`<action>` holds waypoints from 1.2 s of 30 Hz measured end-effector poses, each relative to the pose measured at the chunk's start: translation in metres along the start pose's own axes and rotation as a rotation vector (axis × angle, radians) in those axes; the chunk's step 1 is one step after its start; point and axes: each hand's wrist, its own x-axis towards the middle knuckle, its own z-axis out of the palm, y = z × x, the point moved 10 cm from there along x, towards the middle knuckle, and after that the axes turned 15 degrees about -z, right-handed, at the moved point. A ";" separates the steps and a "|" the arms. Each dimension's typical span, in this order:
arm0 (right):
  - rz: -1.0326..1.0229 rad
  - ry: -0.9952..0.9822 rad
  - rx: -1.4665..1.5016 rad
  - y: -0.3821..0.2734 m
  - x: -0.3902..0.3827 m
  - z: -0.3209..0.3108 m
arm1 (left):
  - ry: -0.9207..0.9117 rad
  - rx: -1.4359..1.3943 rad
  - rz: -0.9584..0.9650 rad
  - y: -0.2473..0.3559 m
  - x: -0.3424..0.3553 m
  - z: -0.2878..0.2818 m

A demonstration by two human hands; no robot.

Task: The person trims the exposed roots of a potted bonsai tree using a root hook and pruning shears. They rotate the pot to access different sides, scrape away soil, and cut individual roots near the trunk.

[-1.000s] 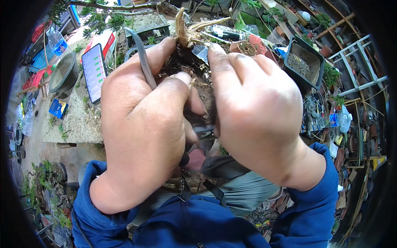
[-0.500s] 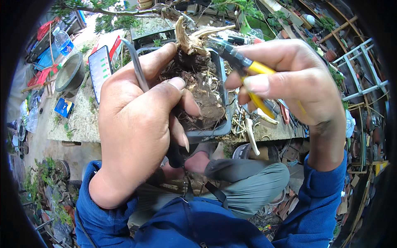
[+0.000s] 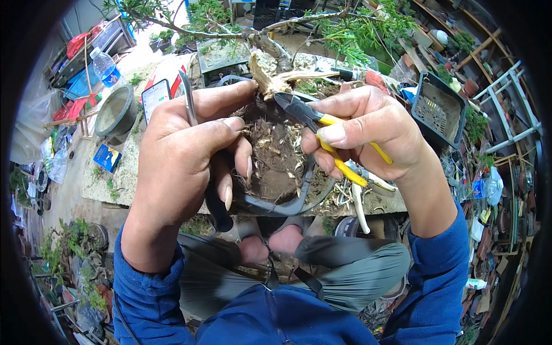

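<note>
A small conifer (image 3: 270, 49) stands in a dark plastic pot (image 3: 270, 205) of brown soil (image 3: 276, 161), its bare, pale, stripped wood (image 3: 265, 76) rising at the base. My right hand (image 3: 368, 123) grips yellow-handled wire cutters (image 3: 330, 121), their dark jaws against the lower part of that wood. Closed round a tool with a bent metal shaft (image 3: 188, 98) and a black handle (image 3: 217, 208), my left hand (image 3: 175, 152) lies over the pot's left side. Its index fingertip reaches the base of the wood. The tool's working end cannot be made out.
Pale wood scraps (image 3: 359, 207) lie right of the pot on the stone table (image 3: 118, 184). A phone (image 3: 156, 99), a round grey pot (image 3: 115, 110) and a blue box (image 3: 107, 157) are at left. A black mesh-bottomed tray (image 3: 440, 109) is at right; conifer branches overhang the far side.
The cutters have come down and left, their jaws now against the base of the pale wood. My left hand keeps its tool near the same spot. The view has shifted, showing more branches.
</note>
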 end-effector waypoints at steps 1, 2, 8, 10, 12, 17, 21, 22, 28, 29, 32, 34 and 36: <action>-0.010 -0.022 -0.029 0.000 0.002 0.001 | -0.014 0.036 -0.005 0.001 -0.001 0.001; -0.027 -0.041 -0.052 -0.001 0.004 0.003 | -0.012 0.023 -0.012 0.001 -0.001 0.001; -0.243 -0.086 -0.085 -0.039 0.001 0.026 | 0.008 -0.039 -0.004 -0.001 -0.004 0.002; -0.186 0.047 -0.140 -0.041 -0.006 0.021 | 0.032 -0.013 -0.021 -0.004 -0.005 0.001; -0.015 0.075 -0.186 -0.026 -0.011 0.023 | 0.025 -0.037 -0.025 -0.006 -0.006 0.003; 0.107 0.176 0.149 -0.001 -0.022 0.037 | 0.046 -0.056 -0.037 -0.013 -0.017 0.016; 0.044 0.242 0.062 -0.010 -0.025 0.035 | 0.081 -0.131 -0.016 -0.020 -0.027 0.025; 0.062 0.260 0.033 -0.011 -0.027 0.035 | 0.082 -0.143 -0.004 -0.020 -0.028 0.026; 0.123 0.270 0.087 -0.015 -0.027 0.045 | 0.061 -0.123 0.016 -0.019 -0.028 0.029; 0.116 0.284 0.082 -0.016 -0.027 0.044 | 0.070 -0.121 0.015 -0.020 -0.028 0.029; 0.083 0.384 0.060 -0.015 -0.030 0.038 | 0.062 -0.101 0.007 -0.020 -0.027 0.029; 0.013 0.329 0.058 -0.016 -0.027 0.043 | 0.057 -0.083 0.007 -0.019 -0.027 0.028; -0.134 0.368 0.080 -0.023 -0.029 0.035 | 0.073 -0.062 0.002 -0.018 -0.027 0.026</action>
